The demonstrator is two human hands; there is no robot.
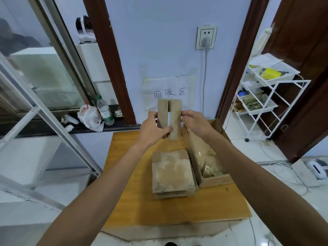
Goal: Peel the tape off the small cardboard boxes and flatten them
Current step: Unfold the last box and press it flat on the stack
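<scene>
On the table (134, 197), an open carton (215, 180) holds crumpled tape (211, 168).

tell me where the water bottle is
In the head view, the water bottle stands on the dark ledge left of the table, between a white plastic bag and the brown door frame.

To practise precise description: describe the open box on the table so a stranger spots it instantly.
Start at the wooden table. On its right side, beside the flattened stack, sits the open cardboard box. Unlike its flat neighbours, it has upright walls and holds crumpled scraps.
</scene>
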